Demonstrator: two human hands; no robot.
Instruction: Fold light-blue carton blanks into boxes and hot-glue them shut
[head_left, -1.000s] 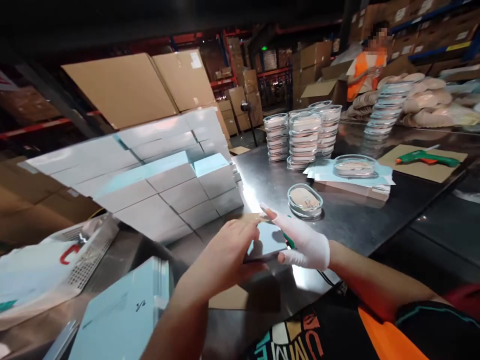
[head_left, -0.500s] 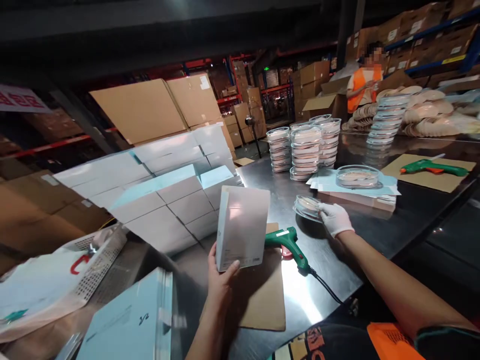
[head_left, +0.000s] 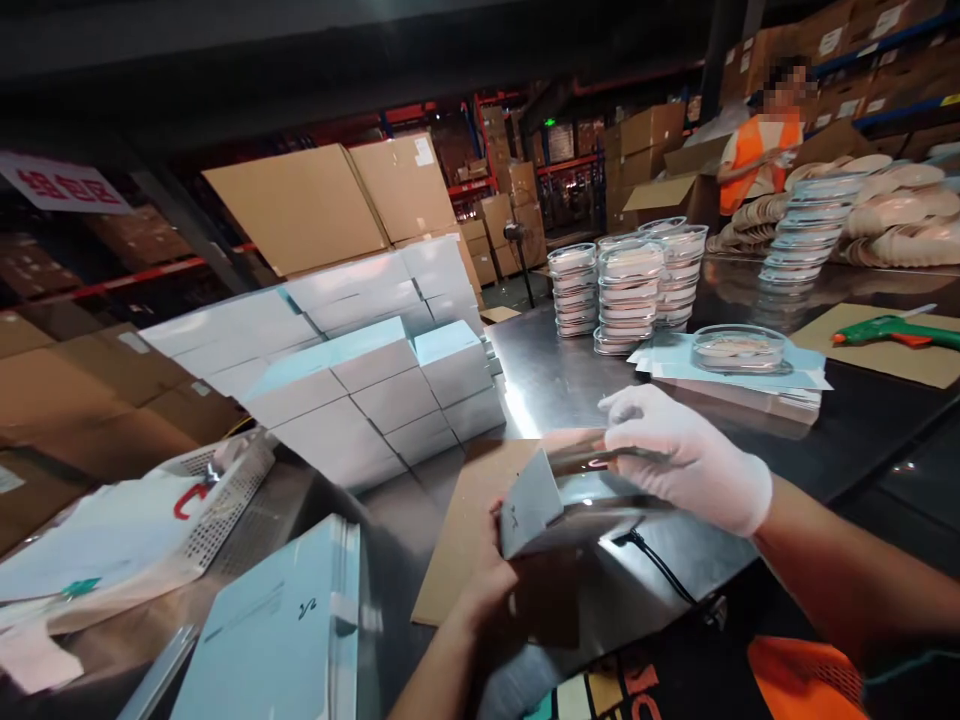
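My bare left hand [head_left: 486, 585] grips a white box [head_left: 534, 505] from below and the left, tilting it over the cardboard sheet [head_left: 469, 530]. My right hand [head_left: 686, 460], in a white glove, closes on a shiny clear plastic pack [head_left: 589, 488]. This pack lies against the box, its outline blurred; whether it is partly inside I cannot tell. Under my right arm a black cord [head_left: 664, 568] runs over the metal table, and the near glue gun is hidden behind my hands and the box.
Stacked white boxes [head_left: 375, 390] stand behind my left hand. Clear round containers [head_left: 630, 290] rise in columns at the back. One round container [head_left: 739, 347] sits on light-blue sheets, near a green glue gun [head_left: 892, 330]. Light-blue flat boxes [head_left: 262, 630] lie at left. A co-worker [head_left: 757, 150] stands beyond.
My right hand has brought the clear pack leftward and nearer, up to the box. My left hand has tipped the box from upright. The near glue gun has gone out of sight.
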